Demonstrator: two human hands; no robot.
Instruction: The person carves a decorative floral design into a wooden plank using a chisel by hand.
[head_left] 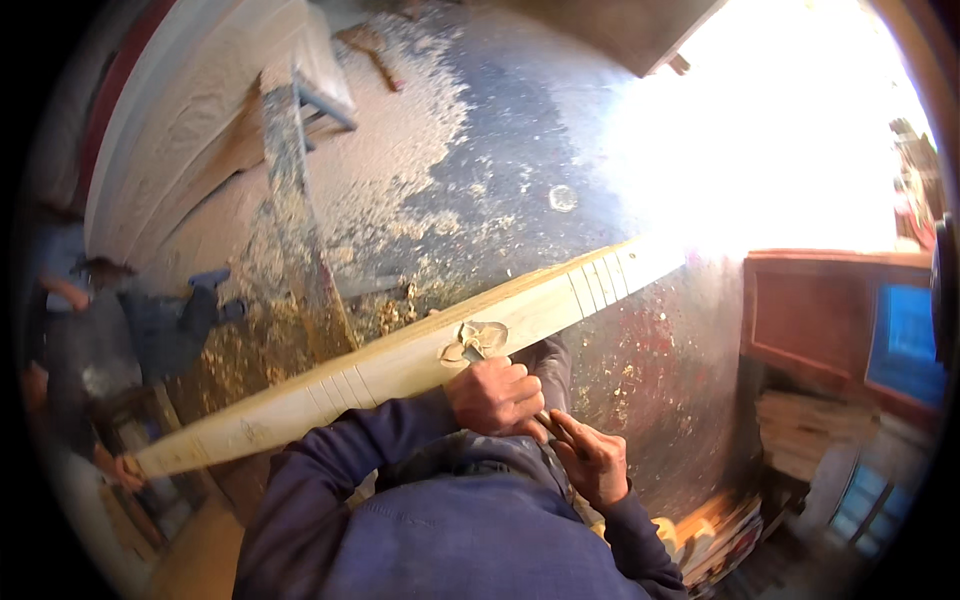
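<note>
A long pale wooden beam (400, 375) lies slantwise before me, with a flower-like relief (484, 335) carved near its middle. Grooves cross the beam in groups on both sides of the flower. My left hand (495, 396) is closed round the front part of a carving chisel (473, 352), whose metal tip meets the lower edge of the carving. Behind it, my right hand (593, 463) wraps the chisel's handle end close to my body. My palms hide most of the tool.
At the far left, another person (95, 340) has a hand at the beam's left end. A dusty wooden support (290, 190) stands beyond the beam. Shavings and sawdust (400, 150) cover part of the dark floor. A reddish cabinet (835, 320) stands right, below glaring light.
</note>
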